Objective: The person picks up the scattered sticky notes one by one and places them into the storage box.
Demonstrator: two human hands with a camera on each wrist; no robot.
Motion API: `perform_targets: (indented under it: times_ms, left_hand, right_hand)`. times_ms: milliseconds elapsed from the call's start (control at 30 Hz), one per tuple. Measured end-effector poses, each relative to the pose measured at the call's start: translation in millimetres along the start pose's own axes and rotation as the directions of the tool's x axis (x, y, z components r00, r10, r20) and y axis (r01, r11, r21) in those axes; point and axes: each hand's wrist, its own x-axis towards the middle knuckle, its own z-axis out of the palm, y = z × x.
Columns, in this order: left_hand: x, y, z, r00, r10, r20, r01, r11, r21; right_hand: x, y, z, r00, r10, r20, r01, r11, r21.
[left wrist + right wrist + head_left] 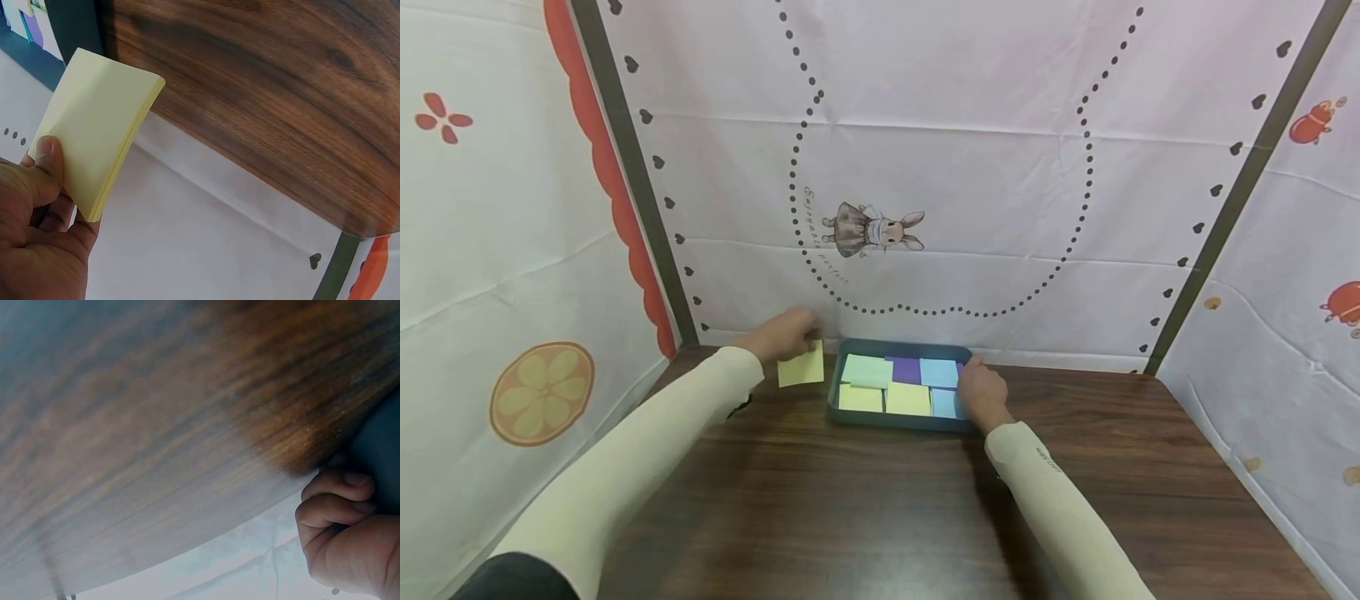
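My left hand (788,333) pinches a pad of yellow sticky notes (103,119) between thumb and fingers, just left of a dark teal tray (891,422). In the head view this yellow pad (802,367) hangs below the fingers, apart from the tray. Several sticky note pads lie in the tray: pale green (867,372), yellow (908,399), purple (906,370) and light blue (938,373). My right hand (983,393) grips the tray's right end. Its curled fingers (331,509) lie against the tray wall in the right wrist view, and it covers part of the right-hand pads.
A brown wood-grain table (850,500) carries the tray near its back edge. Right behind rises a white printed cloth wall (940,183), with more cloth on the left (512,250) and right sides. Dark green strips mark the corners.
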Motion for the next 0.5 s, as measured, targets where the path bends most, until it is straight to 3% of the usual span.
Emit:
perform_targets:
  times_ms: [33,167,300,500]
  left_hand:
    - [-0.6,7.1,-3.7,1.0,-0.017,0.01,0.017,1.0,0.017]
    - [12.9,-4.0,3.9,1.0,0.006,-0.02,-0.006,1.0,0.011]
    - [20.1,-0.4,3.9,0.999,0.016,-0.041,-0.016,1.0,-0.001]
    - [4.3,53.6,-22.8,0.999,0.018,-0.039,-0.019,1.0,-0.013]
  right_hand:
    - [-0.4,0,0,1.0,-0.002,-0.001,0.002,1.0,-0.001]
    - [-3.2,0,0,1.0,0.002,0.003,-0.002,1.0,0.003]
    - [-1.4,-1,1,1.0,0.012,0.015,-0.012,1.0,0.018]
    - [3.2,-2,1,0.999,0.023,0.03,-0.023,1.0,-0.001]
